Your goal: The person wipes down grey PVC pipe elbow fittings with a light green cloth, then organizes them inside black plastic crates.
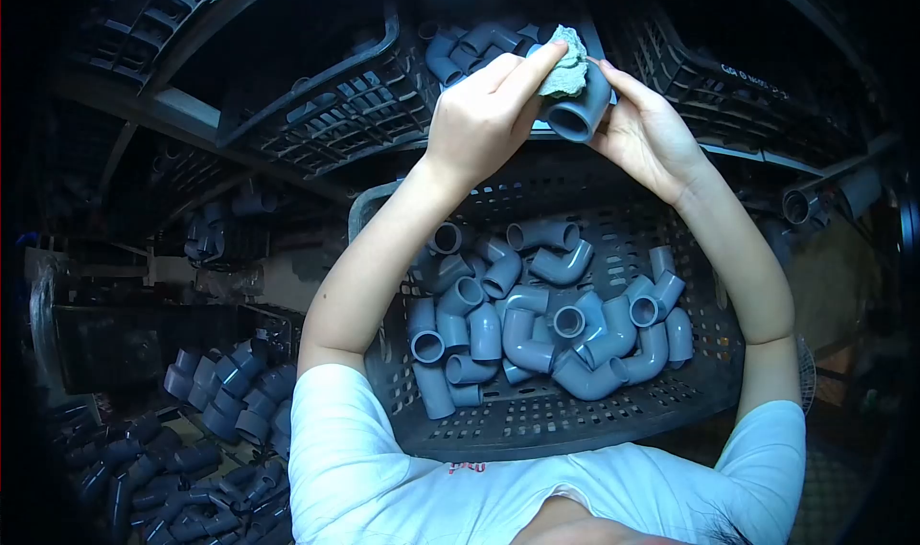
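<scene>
Both of my arms reach forward over a black crate. My left hand is closed on a crumpled pale green cloth, which it presses against a grey pipe elbow. The elbow's round open end faces down toward me. My right hand grips the same elbow from the right, thumb along its upper side; some of its fingers are hidden behind the fitting. Below my hands, several loose grey pipe elbows lie jumbled in the black crate.
Another black crate with grey fittings stands ahead on the left, and a further black crate is on the right. Piles of grey fittings lie at lower left. A metal shelf edge runs at left.
</scene>
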